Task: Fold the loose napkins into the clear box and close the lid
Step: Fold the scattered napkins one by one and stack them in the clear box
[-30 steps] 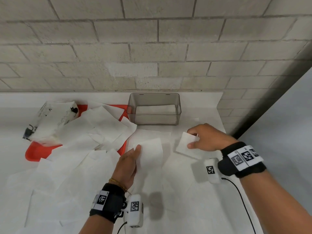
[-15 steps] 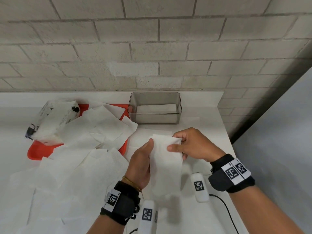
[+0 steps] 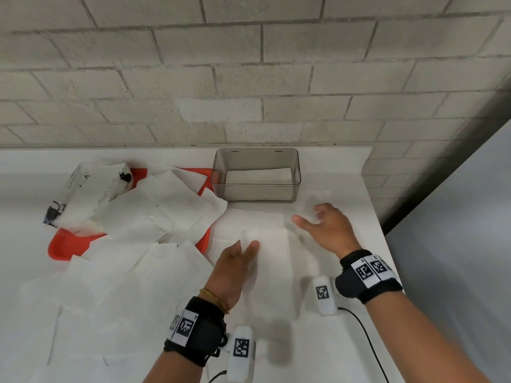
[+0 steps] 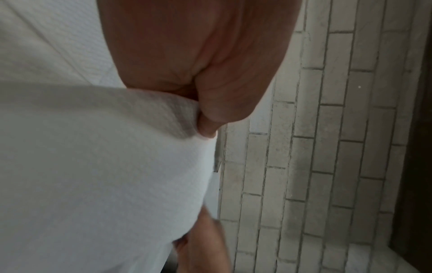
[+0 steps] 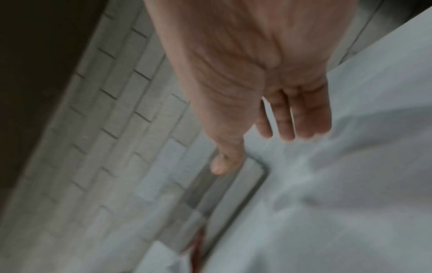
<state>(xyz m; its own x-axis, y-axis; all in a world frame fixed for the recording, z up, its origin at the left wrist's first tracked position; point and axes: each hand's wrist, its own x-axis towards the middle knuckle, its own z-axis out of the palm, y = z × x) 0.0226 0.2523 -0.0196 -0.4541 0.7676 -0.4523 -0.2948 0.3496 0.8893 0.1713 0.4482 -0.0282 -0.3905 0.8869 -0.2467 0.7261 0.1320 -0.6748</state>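
A white napkin (image 3: 269,261) hangs blurred in front of me, and my left hand (image 3: 247,244) pinches its upper left corner between thumb and forefinger. The left wrist view shows that pinch (image 4: 203,122) on the napkin (image 4: 105,166) up close. My right hand (image 3: 307,217) hovers with spread, straight fingers and holds nothing, just over a small napkin (image 3: 315,199) lying before the box's right corner. The clear box (image 3: 257,193) stands open against the wall with folded napkins (image 3: 257,175) inside. In the blurred right wrist view the right hand (image 5: 253,152) is open near the box (image 5: 233,194).
Several loose napkins (image 3: 154,214) cover an orange tray (image 3: 60,244) and the white counter (image 3: 345,167) at the left. A printed napkin pack (image 3: 88,189) lies on the tray's far end. A brick wall backs the counter, whose right edge (image 3: 381,230) drops off beside my right hand.
My right hand let go of the napkin's top edge and swung right toward the box's front corner. The left hand keeps its pinch and has lowered the napkin a little.
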